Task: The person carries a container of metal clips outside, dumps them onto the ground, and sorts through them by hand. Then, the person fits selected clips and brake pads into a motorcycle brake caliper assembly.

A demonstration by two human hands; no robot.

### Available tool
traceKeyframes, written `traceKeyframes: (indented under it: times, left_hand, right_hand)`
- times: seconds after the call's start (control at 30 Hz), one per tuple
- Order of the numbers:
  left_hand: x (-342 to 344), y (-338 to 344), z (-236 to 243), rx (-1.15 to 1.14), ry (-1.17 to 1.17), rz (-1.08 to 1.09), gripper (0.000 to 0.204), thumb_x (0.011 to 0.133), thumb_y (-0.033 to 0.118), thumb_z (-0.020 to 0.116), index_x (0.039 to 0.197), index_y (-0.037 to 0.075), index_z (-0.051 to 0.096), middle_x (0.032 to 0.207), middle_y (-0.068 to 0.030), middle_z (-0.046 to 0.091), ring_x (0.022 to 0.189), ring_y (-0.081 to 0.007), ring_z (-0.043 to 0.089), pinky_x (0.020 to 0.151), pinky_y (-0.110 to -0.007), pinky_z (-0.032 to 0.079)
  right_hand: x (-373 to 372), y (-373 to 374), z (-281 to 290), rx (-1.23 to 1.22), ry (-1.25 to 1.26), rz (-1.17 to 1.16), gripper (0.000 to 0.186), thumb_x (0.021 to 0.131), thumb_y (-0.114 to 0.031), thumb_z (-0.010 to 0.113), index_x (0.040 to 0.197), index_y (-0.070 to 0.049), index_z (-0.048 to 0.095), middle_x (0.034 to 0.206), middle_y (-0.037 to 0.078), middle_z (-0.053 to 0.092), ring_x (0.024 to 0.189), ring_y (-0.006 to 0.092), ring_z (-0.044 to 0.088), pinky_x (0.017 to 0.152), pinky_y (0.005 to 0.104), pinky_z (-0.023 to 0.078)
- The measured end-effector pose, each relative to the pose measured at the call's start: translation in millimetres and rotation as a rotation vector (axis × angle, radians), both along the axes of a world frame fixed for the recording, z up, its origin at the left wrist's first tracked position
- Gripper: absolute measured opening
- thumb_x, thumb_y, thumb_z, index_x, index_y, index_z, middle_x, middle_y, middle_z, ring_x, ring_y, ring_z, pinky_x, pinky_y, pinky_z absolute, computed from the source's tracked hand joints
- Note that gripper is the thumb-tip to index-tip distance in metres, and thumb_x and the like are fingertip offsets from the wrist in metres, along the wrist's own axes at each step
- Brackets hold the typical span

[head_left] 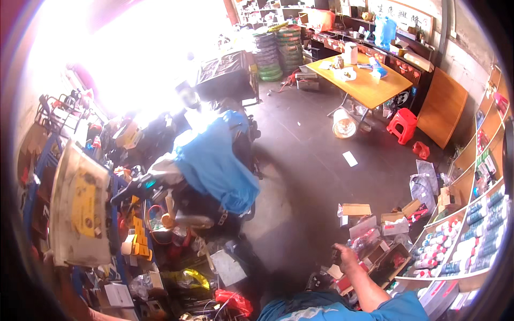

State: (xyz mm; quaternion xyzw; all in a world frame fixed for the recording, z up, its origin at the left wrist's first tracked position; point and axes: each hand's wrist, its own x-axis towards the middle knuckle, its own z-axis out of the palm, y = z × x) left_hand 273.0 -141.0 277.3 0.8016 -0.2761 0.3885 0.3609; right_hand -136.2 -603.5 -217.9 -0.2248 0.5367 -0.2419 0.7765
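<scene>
My right hand (347, 257) hangs low at the front right, its fingers apart and nothing visible in them. It is nearest to the cardboard boxes and packets (369, 232) heaped before the right shelf. At the lower left, part of my left forearm (104, 316) shows dimly; the hand is not clearly visible. Just beyond that arm stands a large, worn, whitish panel or box (63, 214) with a yellow label (85, 208). Whether my left hand touches it I cannot tell. A scooter (195, 220) stands ahead, partly covered by a blue cloth (217, 163).
A wooden table (369, 88) stands at the back right, beside a red stool (402, 125). Stacked tires (266, 56) stand at the back. Bottles (436, 246) line the right shelf. A white paper (350, 158) lies on the floor. Parts and yellow boxes (138, 238) crowd the left.
</scene>
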Motion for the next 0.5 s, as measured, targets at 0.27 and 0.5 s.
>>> traceKeyframes:
  times: [0.27, 0.5]
  left_hand:
    - [41.2, -334.5, -17.5, 0.34, -0.28, -0.321, 0.016, 0.071, 0.005, 0.059, 0.085, 0.0, 0.052, 0.081, -0.0071, 0.047, 0.079, -0.0188, 0.047, 0.073, -0.029, 0.038]
    - [100.9, -565.5, 7.8, 0.446, -0.178, -0.578, 0.014, 0.069, 0.002, 0.058, 0.082, 0.0, 0.053, 0.079, -0.0083, 0.05, 0.075, -0.0194, 0.049, 0.069, -0.03, 0.04]
  right_hand:
    - [55.2, -157.3, -1.6, 0.205, -0.261, -0.118, 0.018, 0.087, -0.028, 0.06, 0.09, -0.01, 0.062, 0.07, 0.003, 0.059, 0.063, 0.0179, 0.057, 0.053, 0.0324, 0.045]
    - [92.9, -300.8, 36.8, 0.054, -0.4, -0.356, 0.017, 0.081, -0.026, 0.065, 0.094, -0.015, 0.064, 0.078, 0.002, 0.061, 0.069, 0.017, 0.059, 0.054, 0.0296, 0.045]
